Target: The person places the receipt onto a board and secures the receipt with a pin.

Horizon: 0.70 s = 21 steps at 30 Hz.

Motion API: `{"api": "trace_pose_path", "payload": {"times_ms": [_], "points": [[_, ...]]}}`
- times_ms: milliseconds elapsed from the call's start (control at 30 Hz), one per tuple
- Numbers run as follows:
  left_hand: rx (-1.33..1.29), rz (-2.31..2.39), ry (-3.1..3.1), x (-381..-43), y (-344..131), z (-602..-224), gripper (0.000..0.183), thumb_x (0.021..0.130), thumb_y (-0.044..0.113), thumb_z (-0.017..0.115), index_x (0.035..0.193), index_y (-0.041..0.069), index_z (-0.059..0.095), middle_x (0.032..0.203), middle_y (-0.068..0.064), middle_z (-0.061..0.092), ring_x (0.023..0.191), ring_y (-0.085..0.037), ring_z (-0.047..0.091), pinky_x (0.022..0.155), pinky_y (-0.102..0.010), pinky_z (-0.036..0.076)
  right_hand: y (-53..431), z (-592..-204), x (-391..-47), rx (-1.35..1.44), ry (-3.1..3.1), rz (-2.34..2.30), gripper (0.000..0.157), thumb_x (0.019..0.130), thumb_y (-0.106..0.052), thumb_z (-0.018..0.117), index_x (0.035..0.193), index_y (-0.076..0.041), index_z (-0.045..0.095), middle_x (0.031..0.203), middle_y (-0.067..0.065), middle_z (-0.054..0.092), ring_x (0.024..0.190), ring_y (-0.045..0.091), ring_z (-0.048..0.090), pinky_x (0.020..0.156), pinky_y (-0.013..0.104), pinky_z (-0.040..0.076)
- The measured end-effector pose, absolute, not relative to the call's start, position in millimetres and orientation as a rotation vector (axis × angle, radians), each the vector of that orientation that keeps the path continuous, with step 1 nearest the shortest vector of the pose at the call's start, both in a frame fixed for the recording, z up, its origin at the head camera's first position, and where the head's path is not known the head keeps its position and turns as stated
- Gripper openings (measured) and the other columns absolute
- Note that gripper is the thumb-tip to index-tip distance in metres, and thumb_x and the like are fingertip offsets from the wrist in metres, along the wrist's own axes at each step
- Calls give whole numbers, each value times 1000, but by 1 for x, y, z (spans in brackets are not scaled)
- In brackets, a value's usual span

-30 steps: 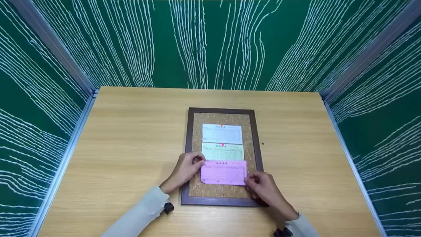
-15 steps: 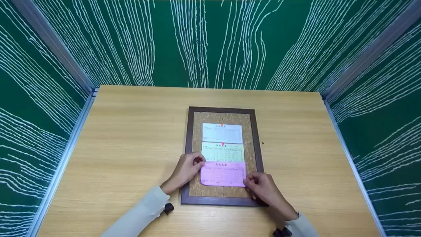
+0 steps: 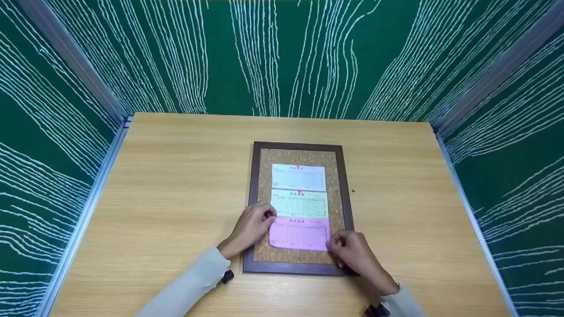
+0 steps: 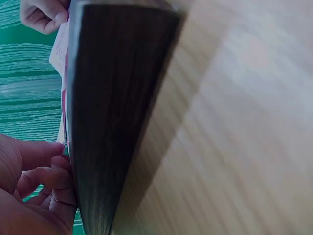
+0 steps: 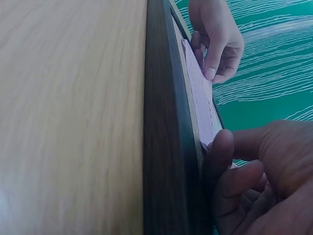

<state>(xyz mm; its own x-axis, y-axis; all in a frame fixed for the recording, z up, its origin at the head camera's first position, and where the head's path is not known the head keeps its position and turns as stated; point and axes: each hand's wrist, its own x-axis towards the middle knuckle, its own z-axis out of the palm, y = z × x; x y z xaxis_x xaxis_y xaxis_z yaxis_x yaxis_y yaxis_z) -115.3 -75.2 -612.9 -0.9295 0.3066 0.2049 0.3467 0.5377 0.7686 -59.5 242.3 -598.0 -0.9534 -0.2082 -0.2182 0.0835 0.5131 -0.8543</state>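
A pink printed slip [image 3: 299, 233] lies over the lower part of a cork board [image 3: 286, 256] with a dark brown frame. My left hand [image 3: 250, 228] pinches its upper left corner, while my right hand [image 3: 352, 248] pinches the lower right corner. Directly above, a green slip [image 3: 299, 204] carries a pink pushpin [image 3: 299, 192] at its top edge. Higher still, a white slip [image 3: 298, 177] has an orange pushpin [image 3: 298, 166]. In the right wrist view the pink slip [image 5: 200, 103] stretches between both hands, close to the cork.
The board rests on a wooden table [image 3: 176, 176]. A tiny dark speck [image 3: 353, 190] lies right of the frame. Green panels [image 3: 220, 57] with white wavy lines enclose the table at the back and sides.
Both hands have drawn the pink slip slightly down the board, so more of the green slip shows. Its upper edge now sits near the green slip's lower edge.
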Motion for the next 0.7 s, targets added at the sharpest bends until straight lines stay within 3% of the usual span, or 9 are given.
{"api": "trace_pose_path", "payload": {"times_ms": [167,700], "points": [[-641,-1304,-2661,-118,-74,-623,8,98,3,75,92,7,77,86,-1,71,77,-13,64,67,-30,55,243,-599,-59,-104,2489,-1381,19,100,-2,74,81,-4,70,64,1,67,44,10,60,42,18,45],[-566,-1298,-2867,-111,-72,-595,10,95,-6,76,93,4,78,87,-4,73,78,-13,63,70,-28,55,244,-596,-58,-128,2467,-1335,21,99,-1,73,80,-6,67,62,0,64,45,10,59,41,18,41]]}}
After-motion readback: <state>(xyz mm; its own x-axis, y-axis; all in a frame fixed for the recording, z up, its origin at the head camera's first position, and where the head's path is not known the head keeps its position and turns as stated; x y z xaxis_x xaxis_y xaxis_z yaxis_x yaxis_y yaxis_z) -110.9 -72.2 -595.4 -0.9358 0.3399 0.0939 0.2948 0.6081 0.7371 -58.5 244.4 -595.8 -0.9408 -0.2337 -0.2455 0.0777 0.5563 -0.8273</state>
